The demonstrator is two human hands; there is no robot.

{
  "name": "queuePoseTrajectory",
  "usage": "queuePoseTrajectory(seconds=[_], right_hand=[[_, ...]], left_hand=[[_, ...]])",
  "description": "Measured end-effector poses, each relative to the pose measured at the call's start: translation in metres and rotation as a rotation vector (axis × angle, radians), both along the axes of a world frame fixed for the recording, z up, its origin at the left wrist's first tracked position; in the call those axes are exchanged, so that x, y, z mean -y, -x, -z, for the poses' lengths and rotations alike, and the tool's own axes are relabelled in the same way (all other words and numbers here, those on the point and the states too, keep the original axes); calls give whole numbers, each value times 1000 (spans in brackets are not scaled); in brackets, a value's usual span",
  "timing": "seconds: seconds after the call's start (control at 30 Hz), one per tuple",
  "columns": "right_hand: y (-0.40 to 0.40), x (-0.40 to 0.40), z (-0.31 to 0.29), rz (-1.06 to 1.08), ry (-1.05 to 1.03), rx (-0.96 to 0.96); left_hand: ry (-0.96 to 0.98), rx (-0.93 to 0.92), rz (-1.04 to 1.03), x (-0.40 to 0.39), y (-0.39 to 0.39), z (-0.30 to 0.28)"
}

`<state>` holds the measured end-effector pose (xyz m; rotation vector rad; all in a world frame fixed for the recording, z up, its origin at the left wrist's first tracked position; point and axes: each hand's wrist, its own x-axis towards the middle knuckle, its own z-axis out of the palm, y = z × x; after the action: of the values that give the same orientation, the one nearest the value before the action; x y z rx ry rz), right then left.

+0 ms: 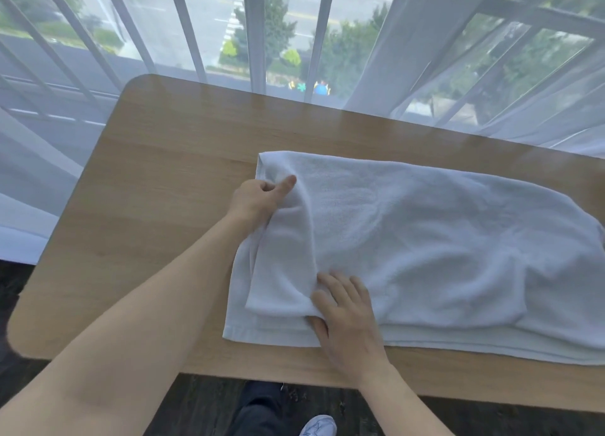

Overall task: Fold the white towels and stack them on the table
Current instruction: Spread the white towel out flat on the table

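Lying across the right half of the light wooden bench [157, 180] is a big soft white towel [442, 239], folded in layers, with its right end cut off by the picture edge. Its far left corner is pinched by the left hand [258, 200], thumb on top. Its near left fold is gripped by the right hand [347, 314], fingers on top, thumb tucked under. Thin white curtains [425, 52] are seen behind the bench.

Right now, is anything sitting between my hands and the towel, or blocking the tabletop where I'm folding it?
Nothing visible does. The left hand pinches the white towel at its far left edge, and the right hand grips its near left edge. The wooden table shows only bare surface around the towel.
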<state>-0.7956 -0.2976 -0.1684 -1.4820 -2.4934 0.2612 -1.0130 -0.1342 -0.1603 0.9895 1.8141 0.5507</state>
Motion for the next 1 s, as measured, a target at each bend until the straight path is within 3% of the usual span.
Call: queuePoseTrajectory(seconds=[0.07,0.2,0.23,0.3,0.37,0.5,0.57,0.63,0.73,0.87,1.0], right_hand=[[3,-2,0,15,22,13],[0,-4,2,-9,-110,-99],[0,-4,2,-20,-120,-97],[4,-3,3,-37,-102,25],[10,1,4,-42,-8,141],[11,4,2,28,12,13],[9,9,4,45,-13,-52],[12,16,7,-4,-18,11],[13,28,19,-59,34,143],[12,23,26,-34,-35,84],[19,14,21,6,-126,26]], left_hand=[[2,-10,61,-10,-3,-3],[-299,-11,-63,-21,7,-5],[-298,2,-72,-17,9,-4],[-152,63,-86,-7,12,5],[17,244,-119,4,16,10],[315,454,182,23,36,3],[277,428,216,40,37,11],[144,349,107,55,32,15],[146,465,-36,77,27,12],[236,455,131,112,30,6],[139,370,109,134,21,-1]])
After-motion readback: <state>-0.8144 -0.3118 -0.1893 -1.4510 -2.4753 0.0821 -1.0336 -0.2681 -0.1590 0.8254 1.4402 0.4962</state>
